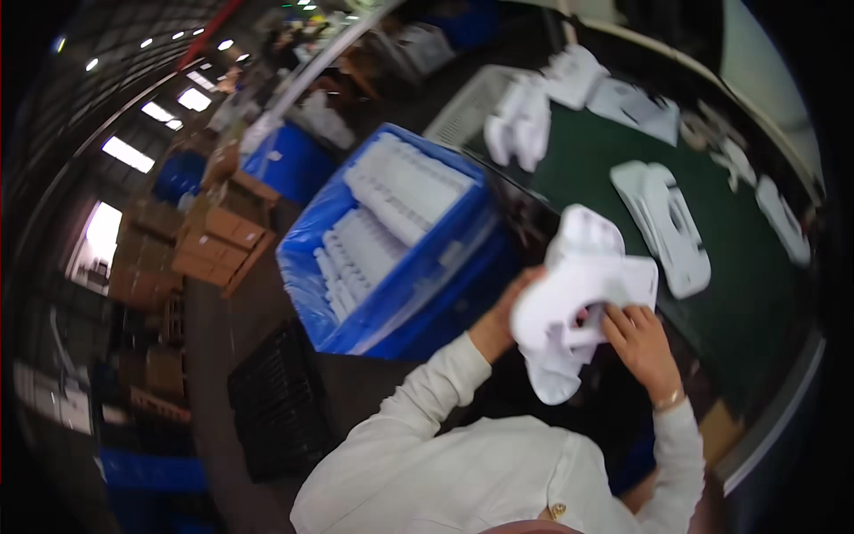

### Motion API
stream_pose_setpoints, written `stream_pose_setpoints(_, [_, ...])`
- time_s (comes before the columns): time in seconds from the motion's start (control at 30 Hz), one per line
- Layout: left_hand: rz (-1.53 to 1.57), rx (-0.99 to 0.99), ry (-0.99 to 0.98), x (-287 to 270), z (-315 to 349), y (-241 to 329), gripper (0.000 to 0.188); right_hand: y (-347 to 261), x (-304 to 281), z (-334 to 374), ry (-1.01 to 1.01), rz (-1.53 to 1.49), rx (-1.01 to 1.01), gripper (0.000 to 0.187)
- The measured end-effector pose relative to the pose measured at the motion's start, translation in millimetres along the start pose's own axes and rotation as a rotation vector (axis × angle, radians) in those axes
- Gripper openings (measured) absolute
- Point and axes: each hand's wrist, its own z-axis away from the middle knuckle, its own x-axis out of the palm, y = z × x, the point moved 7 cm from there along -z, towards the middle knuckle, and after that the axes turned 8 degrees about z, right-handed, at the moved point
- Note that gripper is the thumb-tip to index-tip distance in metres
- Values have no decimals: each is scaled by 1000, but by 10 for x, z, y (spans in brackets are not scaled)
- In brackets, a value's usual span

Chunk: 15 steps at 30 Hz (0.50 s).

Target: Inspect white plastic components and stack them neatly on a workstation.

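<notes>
A few white moulded plastic parts [578, 280], curved and with cut-out openings, are bunched together in front of my chest. My left hand [513, 303] grips them from the left, its fingertips hidden behind the plastic. On the right side, my right hand [639, 345] curls its fingers around an edge beside an opening, also holding the parts. Just past them on the green work surface [587, 169] lie more long white plastic parts [667, 227], two of them close side by side.
To the left stands a blue-lined bin [307, 307] with rows of stacked white parts [405, 191]. More white parts [520, 125] stand at the table's far left corner. A black crate [276, 400] sits on the floor, with cardboard boxes [227, 227] on pallets farther left.
</notes>
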Motion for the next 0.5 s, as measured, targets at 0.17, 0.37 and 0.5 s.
stream_pose_setpoints(0.17, [-207, 136, 17, 21, 99, -125, 62, -154, -55, -58, -7, -137, 205, 63])
stream_pose_setpoints(0.37, [-782, 338, -6, 279, 114, -192, 81, -58, 518, 143, 323, -1280, 908, 53])
stream_pose_setpoints(0.5, [-1046, 476, -6, 375, 93, -342, 72, -128, 613, 97, 532, -1678, 1102, 50])
